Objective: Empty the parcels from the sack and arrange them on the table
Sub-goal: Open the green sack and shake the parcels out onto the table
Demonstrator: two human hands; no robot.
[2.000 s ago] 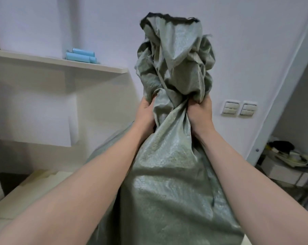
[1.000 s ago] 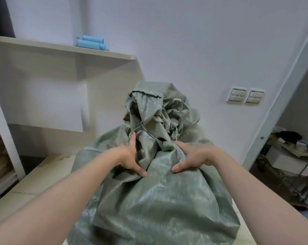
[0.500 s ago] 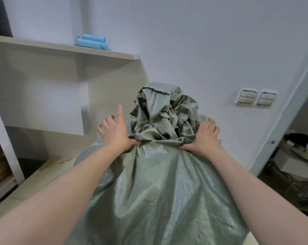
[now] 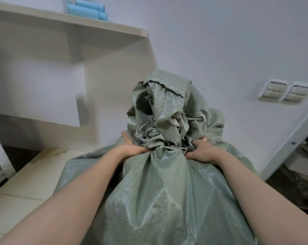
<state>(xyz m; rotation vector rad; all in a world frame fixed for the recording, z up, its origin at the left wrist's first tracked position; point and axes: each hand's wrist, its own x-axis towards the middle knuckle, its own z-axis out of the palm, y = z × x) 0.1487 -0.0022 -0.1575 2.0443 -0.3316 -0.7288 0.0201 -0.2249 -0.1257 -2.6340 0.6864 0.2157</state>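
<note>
A large grey-green woven sack (image 4: 160, 195) stands full and bulging on the pale table (image 4: 22, 195), filling the middle of the view. Its crumpled neck (image 4: 160, 117) rises loosely above my hands. My left hand (image 4: 132, 147) grips the left side of the neck, its fingers hidden in the folds. On the right side of the neck, my right hand (image 4: 202, 151) grips the bunched cloth with curled fingers. No parcels show; the sack hides its contents.
A pale wall shelf (image 4: 89, 27) at upper left carries light blue rolls (image 4: 87, 8). Two wall switches (image 4: 284, 92) sit on the right wall. A door frame (image 4: 291, 144) and cluttered things on the floor (image 4: 298, 190) lie at the right.
The sack was lowered from held-up height onto the table. My hands let go, spread to either side of the neck, and now grip the bunched cloth there again.
</note>
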